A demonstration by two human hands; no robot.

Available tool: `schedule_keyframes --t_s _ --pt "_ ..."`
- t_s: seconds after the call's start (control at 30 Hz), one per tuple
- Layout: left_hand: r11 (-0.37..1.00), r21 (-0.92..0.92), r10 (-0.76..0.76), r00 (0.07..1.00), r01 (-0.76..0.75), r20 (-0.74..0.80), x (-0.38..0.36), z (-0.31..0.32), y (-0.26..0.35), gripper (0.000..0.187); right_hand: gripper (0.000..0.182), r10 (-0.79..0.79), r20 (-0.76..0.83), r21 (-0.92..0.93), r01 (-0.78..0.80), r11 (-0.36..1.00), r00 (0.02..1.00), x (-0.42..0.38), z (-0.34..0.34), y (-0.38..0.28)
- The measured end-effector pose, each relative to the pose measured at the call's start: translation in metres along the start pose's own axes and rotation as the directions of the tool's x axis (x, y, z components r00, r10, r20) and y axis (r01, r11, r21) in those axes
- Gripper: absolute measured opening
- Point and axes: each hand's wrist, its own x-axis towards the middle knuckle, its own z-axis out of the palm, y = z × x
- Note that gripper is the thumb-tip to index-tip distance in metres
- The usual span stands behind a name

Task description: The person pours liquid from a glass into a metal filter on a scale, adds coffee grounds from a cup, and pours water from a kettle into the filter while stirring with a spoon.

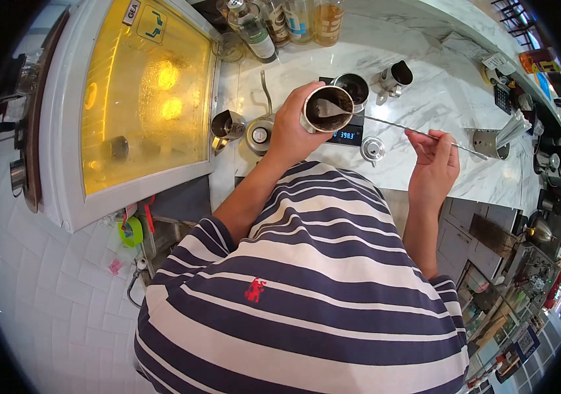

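Observation:
My left hand is wrapped around a metal cup with dark residue inside, its mouth facing me. Between the fingertips of my right hand is the twisted handle of a long bar spoon. The spoon's bowl rests inside the cup's mouth. Behind the cup, a black digital scale shows lit blue digits, and a second metal cup with dark contents stands at it. A round metal lid lies just right of the scale. Left of my left hand stands a gooseneck kettle.
Metal pitchers stand left and back right on the marble counter. Several bottles line the back. A metal holder with straws is at right. A yellow-lit glass-fronted machine borders the left side.

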Motion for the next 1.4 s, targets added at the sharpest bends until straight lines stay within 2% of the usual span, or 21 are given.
schedule_keyframes --t_s 0.2,0.3,0.43,0.57,0.73,0.83,0.93,1.03,1.13,1.27,1.37,1.4 --pt "0.994 0.022 -0.111 0.994 0.111 0.009 0.000 -0.003 -0.001 0.079 0.031 -0.064 -0.107 0.086 0.074 0.994 0.992 0.022 -0.029 -0.009" --pt "0.980 -0.038 -0.192 0.980 0.194 0.051 -0.001 -0.004 -0.005 0.081 0.032 -0.115 -0.125 0.003 0.116 0.993 0.985 0.034 -0.032 -0.012" --pt "0.974 -0.043 -0.218 0.972 0.222 0.081 -0.007 -0.006 -0.011 0.081 0.033 -0.145 -0.091 -0.117 0.134 0.984 0.985 0.050 -0.036 -0.005" --pt "0.963 -0.048 -0.260 0.962 0.264 0.088 -0.011 -0.007 -0.015 0.081 0.033 -0.218 0.087 -0.228 0.233 0.945 0.972 0.057 -0.034 -0.002" --pt "0.957 -0.035 -0.284 0.953 0.289 0.102 -0.009 -0.002 -0.017 0.082 0.029 -0.257 0.363 -0.379 0.394 0.837 0.896 0.059 -0.027 -0.008" --pt "0.954 -0.046 -0.289 0.951 0.296 0.112 -0.009 0.002 -0.017 0.082 0.029 -0.283 0.444 -0.354 0.456 0.816 0.850 0.058 -0.020 -0.011" --pt "0.956 -0.046 -0.281 0.952 0.288 0.120 -0.007 0.002 -0.015 0.082 0.029 -0.425 0.494 -0.315 0.612 0.725 0.758 0.062 -0.017 -0.017" --pt "0.955 -0.056 -0.285 0.951 0.292 0.117 -0.009 0.003 -0.013 0.082 0.029 -0.424 0.443 -0.347 0.588 0.731 0.790 0.059 -0.014 -0.025" --pt "0.955 -0.056 -0.285 0.953 0.292 0.105 -0.011 0.002 -0.008 0.082 0.031 -0.496 0.299 -0.213 0.564 0.798 0.815 0.053 -0.016 -0.028" --pt "0.968 -0.025 -0.247 0.965 0.250 0.084 -0.018 0.004 0.004 0.082 0.036 -0.489 0.279 -0.110 0.533 0.839 0.827 0.036 -0.023 -0.046" --pt "0.969 -0.057 -0.237 0.967 0.242 0.090 -0.025 0.009 0.010 0.080 0.034 -0.457 0.366 -0.122 0.528 0.840 0.811 0.023 -0.025 -0.053" --pt "0.968 -0.058 -0.238 0.966 0.244 0.098 -0.027 0.012 0.014 0.078 0.031 -0.439 0.341 -0.097 0.496 0.863 0.831 0.017 -0.023 -0.052"
